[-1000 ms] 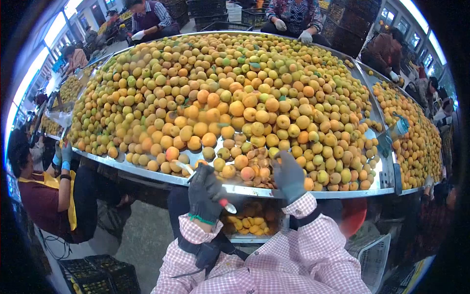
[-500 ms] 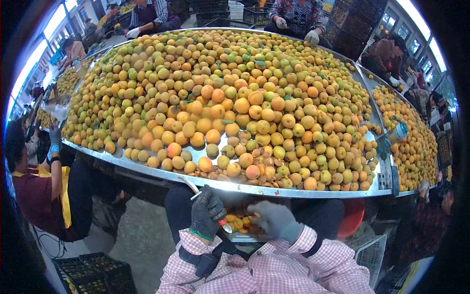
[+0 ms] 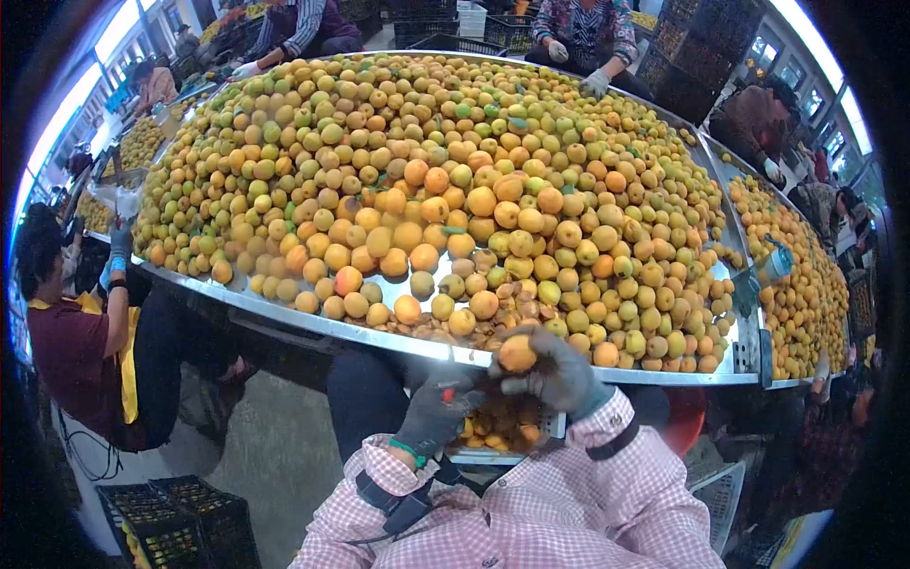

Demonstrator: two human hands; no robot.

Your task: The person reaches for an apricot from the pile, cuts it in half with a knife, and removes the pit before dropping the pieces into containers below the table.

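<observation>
Right hand [image 3: 561, 377] closed around one apricot [image 3: 517, 353], just below steel table rim [image 3: 664, 376]. Left hand [image 3: 438, 415] clenched on red-handled knife [image 3: 445, 394], lower under same rim, beside the apricot

The table [image 3: 664, 377] is bare metal, smooth and glossy; the fruit [image 3: 518, 353] has matt, velvety skin; the right hand [image 3: 566, 379] and left hand [image 3: 436, 414] wear grey knit gloves, matt; the sleeves [image 3: 588, 493] are checked woven cloth; the crate [image 3: 180, 531] is black plastic.
</observation>
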